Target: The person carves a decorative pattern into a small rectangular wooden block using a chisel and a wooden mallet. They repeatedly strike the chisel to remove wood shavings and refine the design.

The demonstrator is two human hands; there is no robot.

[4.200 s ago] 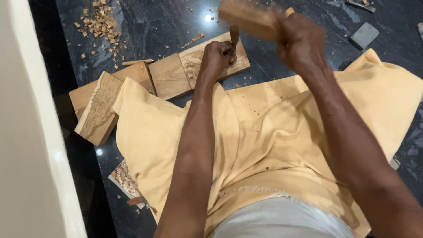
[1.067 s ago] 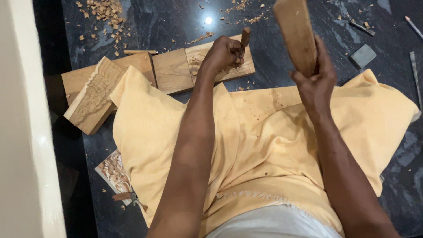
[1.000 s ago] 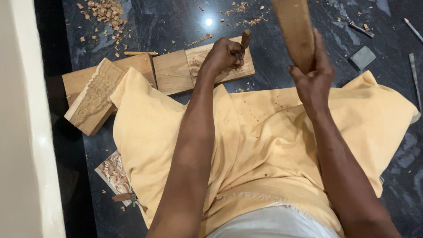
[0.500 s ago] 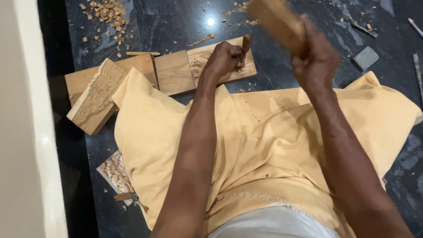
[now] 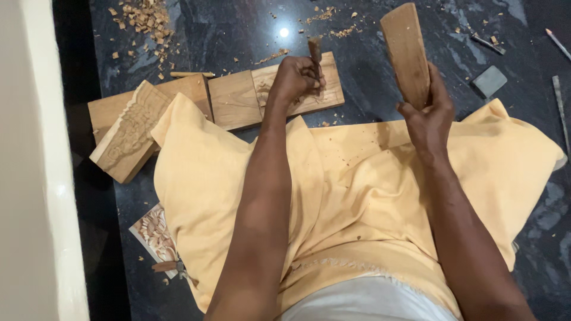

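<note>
Wooden mallet (image 5: 406,53) raised again, right hand (image 5: 429,116) gripping, chisel (image 5: 314,52) seemingly unmoved

Dark polished stone floor (image 5: 238,30), wooden boards (image 5: 238,98) side by side, carved block (image 5: 128,139), wood chips (image 5: 143,15), grey stone (image 5: 489,81), carved panel (image 5: 154,235)

Packages: none in view.
Labels: none in view.
Signs: none in view.
Screens: none in view.

A woodcarving workplace on a dark stone floor (image 5: 238,30): carved wooden panels (image 5: 128,139), scattered wood chips (image 5: 143,18).
</note>
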